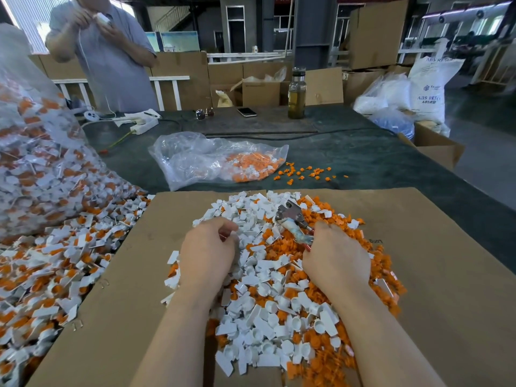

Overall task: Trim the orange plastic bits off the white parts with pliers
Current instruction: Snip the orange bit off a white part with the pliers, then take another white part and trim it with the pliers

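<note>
1. Cardboard sheet (pixel 418 275) carries a heap of white parts (pixel 259 311) and orange bits (pixel 282 244).
2. Left hand (pixel 208 251), at nine o'clock, curls around a small piece.
3. Right hand (pixel 335 256), at three o'clock, grips pliers (pixel 291 219) pointing to eleven o'clock.

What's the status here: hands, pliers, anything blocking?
Right hand grips metal pliers, jaws pointing away. Left hand curled, pinching something small, unclear what. Both over mixed white and orange plastic pile on brown cardboard sheet. Nothing blocking.
</note>
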A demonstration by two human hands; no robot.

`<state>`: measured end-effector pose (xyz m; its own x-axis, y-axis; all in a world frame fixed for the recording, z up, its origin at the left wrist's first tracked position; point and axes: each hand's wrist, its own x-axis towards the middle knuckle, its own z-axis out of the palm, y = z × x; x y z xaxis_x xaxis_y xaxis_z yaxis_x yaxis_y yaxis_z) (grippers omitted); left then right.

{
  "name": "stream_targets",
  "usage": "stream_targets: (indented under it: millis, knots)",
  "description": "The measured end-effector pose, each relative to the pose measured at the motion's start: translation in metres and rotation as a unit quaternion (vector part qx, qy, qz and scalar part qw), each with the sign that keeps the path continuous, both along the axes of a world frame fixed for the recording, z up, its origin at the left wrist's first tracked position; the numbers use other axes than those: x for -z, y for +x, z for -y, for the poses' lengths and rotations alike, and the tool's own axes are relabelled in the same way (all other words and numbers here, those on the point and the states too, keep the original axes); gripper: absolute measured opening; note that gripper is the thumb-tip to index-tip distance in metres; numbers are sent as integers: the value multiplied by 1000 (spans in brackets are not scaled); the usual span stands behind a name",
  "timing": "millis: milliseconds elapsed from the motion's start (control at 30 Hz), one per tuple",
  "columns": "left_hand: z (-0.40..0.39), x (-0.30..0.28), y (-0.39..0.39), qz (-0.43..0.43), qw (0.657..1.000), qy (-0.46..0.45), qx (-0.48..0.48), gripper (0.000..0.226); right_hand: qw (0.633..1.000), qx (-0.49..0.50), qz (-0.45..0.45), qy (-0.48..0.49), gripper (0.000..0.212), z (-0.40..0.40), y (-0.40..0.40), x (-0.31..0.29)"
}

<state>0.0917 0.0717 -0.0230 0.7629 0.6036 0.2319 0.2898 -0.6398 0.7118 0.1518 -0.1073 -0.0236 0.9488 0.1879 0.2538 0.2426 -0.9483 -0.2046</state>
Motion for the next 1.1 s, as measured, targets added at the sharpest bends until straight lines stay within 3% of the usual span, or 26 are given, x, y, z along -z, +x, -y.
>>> stream_targets:
  millis: [233, 400, 667, 800, 1100]
  knots:
    - [18, -10, 2, 135, 974, -175, 41, 21, 999, -8, 10, 51, 24, -1, 3, 0]
    - [27, -11, 3, 151, 954, -245, 85, 18, 993, -43, 9, 105, 29, -4, 3, 0]
    - [33, -10, 8, 136, 953, -252, 96, 24, 992, -51, 34, 110, 38, -5, 3, -1]
    - [36, -9, 9, 125, 951, -264, 97, 18, 991, -56, 31, 121, 32, -5, 1, -2]
    - [41, -10, 8, 114, 963, -228, 91, 14, 953, -105, -32, 282, 35, -6, 0, -5]
